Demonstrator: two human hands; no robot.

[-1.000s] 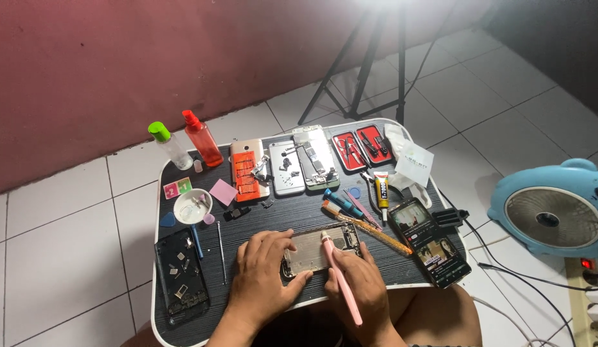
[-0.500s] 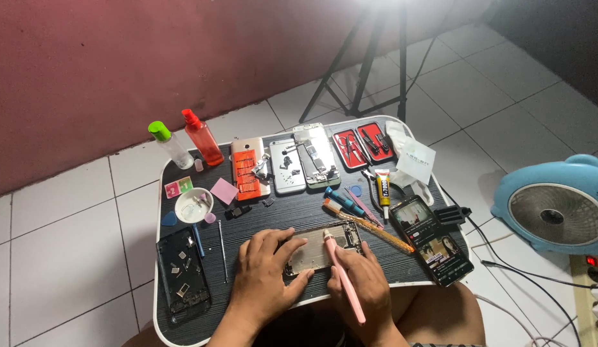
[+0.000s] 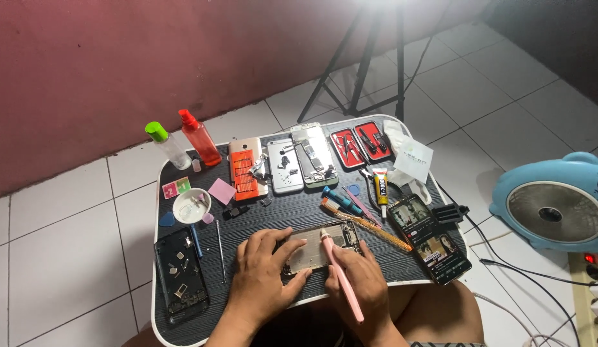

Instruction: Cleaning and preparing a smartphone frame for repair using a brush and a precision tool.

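Note:
An opened phone body (image 3: 317, 247) lies flat near the front edge of a small dark lap table (image 3: 305, 209). My left hand (image 3: 263, 273) presses on its left end, fingers spread over it. My right hand (image 3: 360, 289) grips a pink pen-shaped tool (image 3: 340, 273), whose tip rests on the phone's upper middle.
Further back lie three phone back covers (image 3: 283, 167), a red tool case (image 3: 362, 143), a glue tube (image 3: 381, 186), a blue screwdriver (image 3: 340, 200) and a ruler (image 3: 366, 225). Left: two bottles (image 3: 183, 144), a white dish (image 3: 191, 205), a dark phone frame (image 3: 180, 276). A lit phone (image 3: 429, 238), a blue fan (image 3: 553, 209) and a tripod (image 3: 369, 58) stand right.
The view has shifted slightly. Both hands stay on the opened phone, with the pink tool's tip moved a little along its top.

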